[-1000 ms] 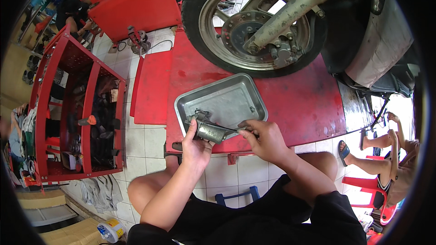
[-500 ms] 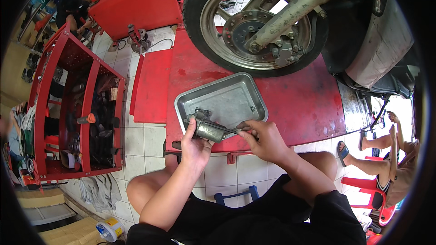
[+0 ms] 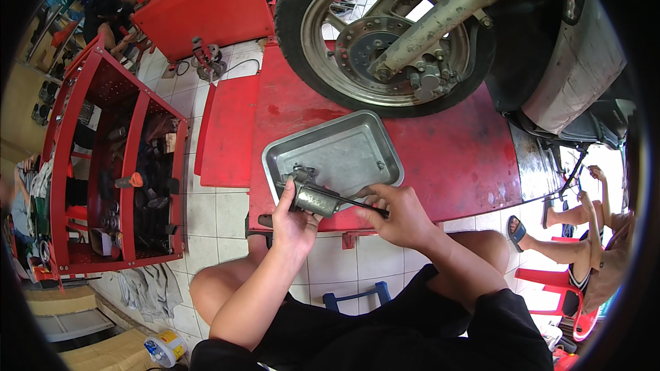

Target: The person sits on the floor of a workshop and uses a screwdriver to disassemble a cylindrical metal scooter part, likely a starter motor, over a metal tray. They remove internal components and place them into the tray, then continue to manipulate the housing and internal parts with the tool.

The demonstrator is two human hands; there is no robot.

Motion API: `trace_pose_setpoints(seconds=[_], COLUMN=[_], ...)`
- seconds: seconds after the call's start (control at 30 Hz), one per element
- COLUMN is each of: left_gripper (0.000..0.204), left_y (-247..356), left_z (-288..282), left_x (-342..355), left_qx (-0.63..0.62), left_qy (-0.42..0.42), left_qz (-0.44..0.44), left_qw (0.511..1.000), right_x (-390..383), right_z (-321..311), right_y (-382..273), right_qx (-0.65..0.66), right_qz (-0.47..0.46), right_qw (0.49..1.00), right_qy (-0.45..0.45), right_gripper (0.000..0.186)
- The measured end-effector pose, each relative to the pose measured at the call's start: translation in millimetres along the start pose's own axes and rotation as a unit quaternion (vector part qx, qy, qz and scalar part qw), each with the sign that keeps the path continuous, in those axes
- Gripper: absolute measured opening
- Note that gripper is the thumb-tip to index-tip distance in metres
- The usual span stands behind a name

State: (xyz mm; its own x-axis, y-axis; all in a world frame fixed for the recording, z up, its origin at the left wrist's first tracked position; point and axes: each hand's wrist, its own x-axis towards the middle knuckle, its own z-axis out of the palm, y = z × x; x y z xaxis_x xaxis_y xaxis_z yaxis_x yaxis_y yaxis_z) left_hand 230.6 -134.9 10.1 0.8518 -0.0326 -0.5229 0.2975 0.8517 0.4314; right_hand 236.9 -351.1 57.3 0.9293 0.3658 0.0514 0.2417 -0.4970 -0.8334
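My left hand [image 3: 294, 223] is wrapped round a metal cylinder [image 3: 317, 200] that looks like a small starter motor, tilted over the near edge of a grey metal tray [image 3: 271, 158]. Along the cylinder's upper side slants a thin dark rod [image 3: 354, 202], its far end against the part. My right hand [image 3: 399, 214] is closed on the rod's near end, thumb and fingers pinching it. Small dark metal parts [image 3: 302, 170] lie in the tray beside my left fingertips. One small piece [image 3: 380, 165] rests near the tray's right side.
The tray stands on a red lift platform [image 3: 454, 158], below a motorcycle front wheel [image 3: 295, 48]. A red tool cart [image 3: 130, 158] is on the left. At the right a person sits on a red chair [image 3: 543, 282]. A blue stool [image 3: 357, 297] shows between my knees.
My right hand has drawn slightly back, and more of the dark rod now shows, its near end sticking out past my fingers. My left hand keeps its hold on the cylinder.
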Motion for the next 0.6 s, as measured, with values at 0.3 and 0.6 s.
trace_pose_setpoints(seconds=[0.3, 0.6], left_gripper=[0.049, 0.047], left_y=[-1.9, 0.4], left_z=[0.5, -13.9], left_x=[-0.4, 4.1], left_qx=[0.014, 0.010], left_qy=[0.010, -0.085], left_qz=[-0.006, -0.016], left_qw=[1.000, 0.996], right_x=[-4.6, -8.2], right_z=[4.2, 7.0], right_y=[4.5, 13.4], right_qx=[-0.001, 0.263], right_qz=[0.022, 0.159], right_qw=[0.999, 0.948], right_qy=[0.035, -0.084], right_gripper=[0.020, 0.013])
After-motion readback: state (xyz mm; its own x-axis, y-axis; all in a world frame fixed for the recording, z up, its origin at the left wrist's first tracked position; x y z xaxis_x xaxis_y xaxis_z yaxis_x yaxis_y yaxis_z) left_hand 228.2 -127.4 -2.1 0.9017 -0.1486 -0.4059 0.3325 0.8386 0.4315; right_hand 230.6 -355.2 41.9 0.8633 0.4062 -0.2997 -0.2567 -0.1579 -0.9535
